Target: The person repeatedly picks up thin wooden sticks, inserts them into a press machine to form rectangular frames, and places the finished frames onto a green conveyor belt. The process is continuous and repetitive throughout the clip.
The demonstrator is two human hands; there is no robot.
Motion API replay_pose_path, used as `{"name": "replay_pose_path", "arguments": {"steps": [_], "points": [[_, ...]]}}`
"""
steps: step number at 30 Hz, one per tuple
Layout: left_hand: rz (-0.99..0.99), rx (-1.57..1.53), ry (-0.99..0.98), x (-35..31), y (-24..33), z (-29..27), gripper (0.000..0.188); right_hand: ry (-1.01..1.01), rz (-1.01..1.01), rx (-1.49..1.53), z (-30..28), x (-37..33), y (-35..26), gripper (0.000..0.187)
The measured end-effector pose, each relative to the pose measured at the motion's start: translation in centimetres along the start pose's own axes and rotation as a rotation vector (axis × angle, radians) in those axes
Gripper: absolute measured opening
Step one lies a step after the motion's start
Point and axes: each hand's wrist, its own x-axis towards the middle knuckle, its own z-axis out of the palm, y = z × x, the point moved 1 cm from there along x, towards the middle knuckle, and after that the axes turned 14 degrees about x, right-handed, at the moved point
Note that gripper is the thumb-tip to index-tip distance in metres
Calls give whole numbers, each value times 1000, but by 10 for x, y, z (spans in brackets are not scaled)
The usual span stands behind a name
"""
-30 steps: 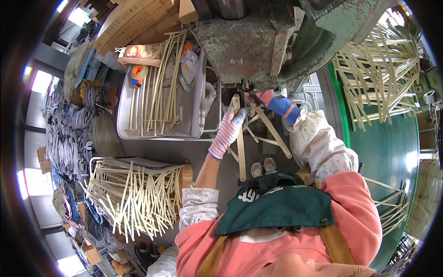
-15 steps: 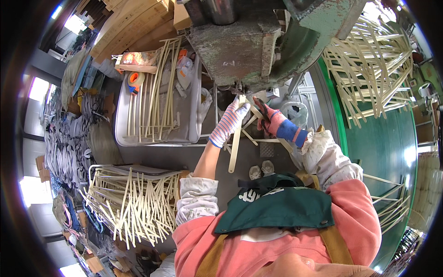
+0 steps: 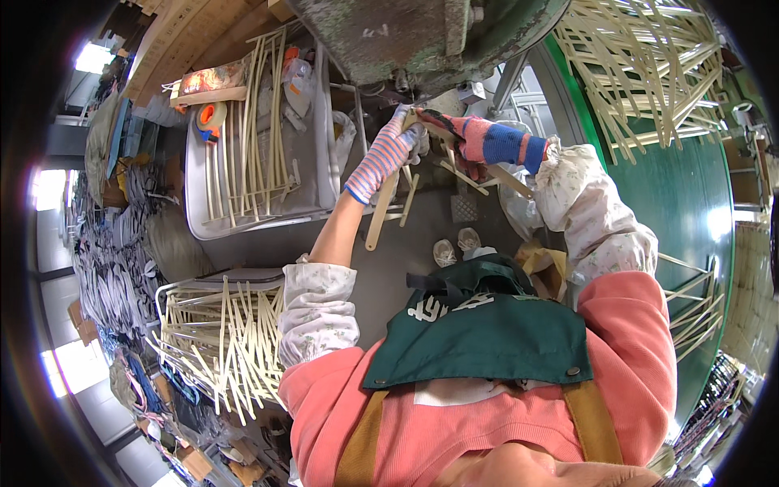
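Observation:
My left hand (image 3: 386, 156), in a striped glove, is closed round a flat pale strip (image 3: 380, 213) that hangs toward me with a hole at its lower end. My right hand (image 3: 477, 140), in a pink, blue and dark glove, grips a second flat strip (image 3: 513, 180) slanting down to the right. The upper ends of both strips come together between my fingertips, just under the worn green machine head (image 3: 381, 40). Fingers hide exactly how those ends overlap. The machine's small tip (image 3: 402, 79) sits directly above my left fingertips.
A tray (image 3: 213, 229) at left holds long strips, a tape roll (image 3: 212, 118) and plastic bags. Below it, a rack carries a heap of strips (image 3: 223, 349). More strips (image 3: 641, 73) lie piled on the green table (image 3: 649, 195) at right. My shoes (image 3: 454, 247) show on the floor.
My right hand has come left against the left fingertips, and the strip ends now meet. The left strip tilts more. The whole view has shifted, with the machine higher in it.

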Motion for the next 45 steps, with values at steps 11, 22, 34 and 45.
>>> {"name": "replay_pose_path", "arguments": {"steps": [11, 22, 34, 45], "points": [[-151, -439, -107, -87, -43, -2, 27, 187, -191, 227, 19, -25, 17, 56], [-155, -406, -55, -87, -42, -37, 21, 435, -159, 289, 17, -44, 33, 14], [-156, -413, -140, -88, -21, -58, 20, 389, -205, 288, 6, -48, 22, 13], [-27, 548, 646, -125, -28, -48, 44, -42, -483, 332, 64, -72, 22, 27]]}}
